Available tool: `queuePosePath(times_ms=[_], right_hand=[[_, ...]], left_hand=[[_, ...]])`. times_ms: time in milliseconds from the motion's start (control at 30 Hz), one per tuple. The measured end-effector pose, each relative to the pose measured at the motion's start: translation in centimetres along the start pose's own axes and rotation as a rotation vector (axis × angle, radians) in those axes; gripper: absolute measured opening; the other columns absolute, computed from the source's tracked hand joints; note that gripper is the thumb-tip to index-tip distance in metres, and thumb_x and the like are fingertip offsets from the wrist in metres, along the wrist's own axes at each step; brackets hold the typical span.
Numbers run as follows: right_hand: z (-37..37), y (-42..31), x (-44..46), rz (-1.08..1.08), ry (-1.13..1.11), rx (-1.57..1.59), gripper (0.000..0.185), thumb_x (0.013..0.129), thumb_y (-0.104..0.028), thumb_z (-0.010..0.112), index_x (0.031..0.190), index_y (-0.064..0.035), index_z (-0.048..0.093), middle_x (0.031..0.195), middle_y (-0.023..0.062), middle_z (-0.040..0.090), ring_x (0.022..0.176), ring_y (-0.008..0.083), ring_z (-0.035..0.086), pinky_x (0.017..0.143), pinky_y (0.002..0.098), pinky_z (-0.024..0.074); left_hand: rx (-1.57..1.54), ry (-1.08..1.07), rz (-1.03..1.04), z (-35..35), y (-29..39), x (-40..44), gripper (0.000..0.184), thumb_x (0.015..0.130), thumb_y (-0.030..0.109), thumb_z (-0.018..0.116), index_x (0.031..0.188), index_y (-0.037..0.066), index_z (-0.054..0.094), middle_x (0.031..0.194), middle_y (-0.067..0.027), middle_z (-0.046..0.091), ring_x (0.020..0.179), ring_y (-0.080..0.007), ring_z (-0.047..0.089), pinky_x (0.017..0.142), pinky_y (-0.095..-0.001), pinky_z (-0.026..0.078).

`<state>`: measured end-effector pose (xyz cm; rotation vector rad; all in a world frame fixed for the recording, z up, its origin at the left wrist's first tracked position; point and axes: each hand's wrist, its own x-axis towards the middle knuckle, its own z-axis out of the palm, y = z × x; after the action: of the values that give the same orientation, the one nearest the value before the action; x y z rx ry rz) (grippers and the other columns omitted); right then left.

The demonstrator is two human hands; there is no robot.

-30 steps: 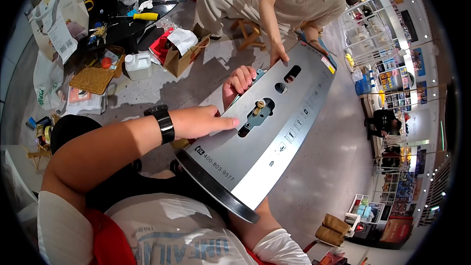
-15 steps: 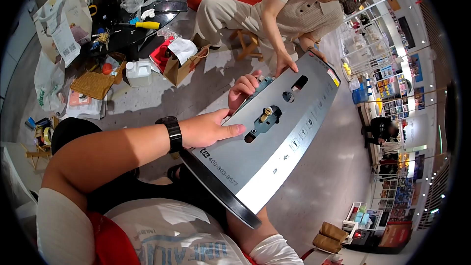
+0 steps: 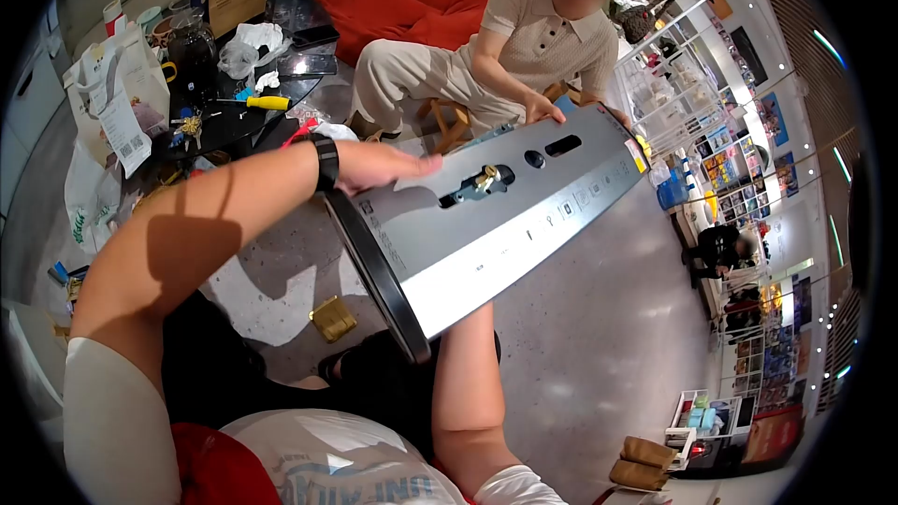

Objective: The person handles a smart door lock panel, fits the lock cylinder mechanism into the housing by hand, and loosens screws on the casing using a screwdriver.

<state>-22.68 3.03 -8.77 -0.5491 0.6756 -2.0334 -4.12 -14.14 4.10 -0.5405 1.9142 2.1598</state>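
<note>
A long silver metal lock panel (image 3: 449, 238) with a black end cap, slots and printed symbols is held up in front of me, tilted. A brass lock cylinder (image 3: 485, 179) shows through its middle cutout. My left hand (image 3: 379, 166), with a black watch at the wrist, grips the panel's upper left edge; the thumb lies along the face and the fingers are hidden. From below, my right forearm (image 3: 472, 355) goes up behind the panel, which hides the right hand. Another person's hand (image 3: 544, 108) touches the panel's far edge.
That person sits across from me on a wooden stool (image 3: 447, 122). At left a black table (image 3: 234, 122) carries a yellow-handled screwdriver (image 3: 267, 103), keys and a glass pot. A gold-coloured piece (image 3: 333, 319) lies on the floor near my foot. Shelves (image 3: 739, 168) line the right side.
The panel has moved up and turned flatter, and my left hand has risen with it. Fingers that curled over its upper edge are now hidden. The gold-coloured piece on the floor has come into view.
</note>
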Motion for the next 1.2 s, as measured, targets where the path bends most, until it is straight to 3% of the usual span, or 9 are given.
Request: queuePosePath(times_ms=[133,167,267,467,567,700,1000,1167,1200], right_hand=[[4.8,-2.0,-0.1,0.082,0.001,0.288,0.06,0.102,-0.049,0.037,0.142,-0.0059,0.048,0.141,0.0131,0.054,0.126,0.0329,0.053,0.105,0.0468,0.0442],[5.6,-1.8,0.4,0.069,-0.001,0.313,0.062,0.101,-0.051,0.039,0.141,-0.0054,0.048,0.143,0.0132,0.052,0.129,0.0333,0.051,0.107,0.0484,0.042],[6.4,-1.2,1.3,0.05,0.011,0.323,0.056,0.102,-0.046,0.04,0.14,-0.0058,0.049,0.141,0.0117,0.053,0.129,0.0327,0.05,0.109,0.0478,0.0399],[5.4,1.8,5.5,0.036,0.135,0.224,0.056,0.101,-0.05,0.041,0.137,-0.0081,0.05,0.137,0.0095,0.054,0.125,0.0299,0.051,0.108,0.0464,0.0407],[4.9,3.2,7.2,0.064,0.15,0.188,0.058,0.101,-0.051,0.041,0.138,-0.0085,0.048,0.139,0.0089,0.053,0.127,0.0294,0.049,0.108,0.0457,0.0398],[3.6,5.3,8.2,0.112,0.24,0.105,0.06,0.101,-0.053,0.04,0.141,-0.0081,0.046,0.142,0.0086,0.05,0.131,0.0288,0.047,0.11,0.0444,0.0381],[-6.6,11.2,8.0,0.081,0.487,-0.358,0.061,0.104,-0.052,0.039,0.135,-0.0019,0.054,0.134,0.0096,0.057,0.126,0.0224,0.051,0.105,0.035,0.0392],[-11.8,10.0,5.8,0.012,0.569,-1.06,0.061,0.103,-0.044,0.04,0.13,0.0088,0.055,0.133,0.0201,0.06,0.127,0.0318,0.052,0.108,0.0393,0.0363],[-12.5,9.1,5.5,0.16,0.547,-1.31,0.056,0.101,-0.04,0.045,0.129,0.0072,0.058,0.132,0.0183,0.061,0.122,0.0304,0.056,0.105,0.0383,0.0394]], left_hand=[[0.007,0.055,0.009,-5.1,0.9,1.0,0.068,0.097,0.067,0.043,0.138,0.014,0.054,0.103,0.003,0.068,0.085,0.0028,0.056,0.057,-0.0173,0.04],[0.073,-0.009,-0.04,-6.8,1.1,1.3,0.08,0.095,0.072,0.039,0.149,0.012,0.04,0.121,-0.0066,0.066,0.104,-0.0101,0.062,0.079,-0.0257,0.049],[-0.026,-0.006,-0.056,-9.6,0.9,1.9,0.097,0.093,0.077,0.033,0.16,0.013,0.007,0.15,-0.0256,0.042,0.134,-0.0305,0.048,0.112,-0.0417,0.032],[0.334,0.386,0.249,-12.8,-1.6,1.7,0.077,0.099,0.064,0.042,0.15,0.007,0.039,0.135,-0.0106,0.057,0.129,-0.025,0.05,0.111,-0.0385,0.033],[0.305,0.449,0.452,-11.0,-5.0,1.0,0.051,0.1,0.038,0.058,0.137,0.004,0.051,0.127,-0.0112,0.062,0.119,-0.0187,0.057,0.101,-0.0347,0.044],[0.617,0.541,0.423,-5.0,-7.3,-5.3,0.046,0.094,0.018,0.062,0.135,0.001,0.051,0.123,-0.0148,0.063,0.119,-0.0242,0.059,0.102,-0.0358,0.045],[0.428,0.474,0.19,-3.3,-14.6,-10.4,0.049,0.093,0.016,0.059,0.139,0.005,0.047,0.118,-0.0085,0.063,0.112,-0.0175,0.059,0.098,-0.0353,0.045],[0.388,0.412,0.216,-4.3,-17.7,-9.8,0.048,0.093,0.015,0.056,0.138,0.006,0.046,0.113,-0.0089,0.067,0.107,-0.0199,0.062,0.094,-0.0343,0.048],[0.39,0.406,0.219,-4.4,-17.8,-9.8,0.047,0.092,0.014,0.056,0.138,0.006,0.046,0.111,-0.0091,0.068,0.105,-0.0208,0.064,0.093,-0.0342,0.048]])
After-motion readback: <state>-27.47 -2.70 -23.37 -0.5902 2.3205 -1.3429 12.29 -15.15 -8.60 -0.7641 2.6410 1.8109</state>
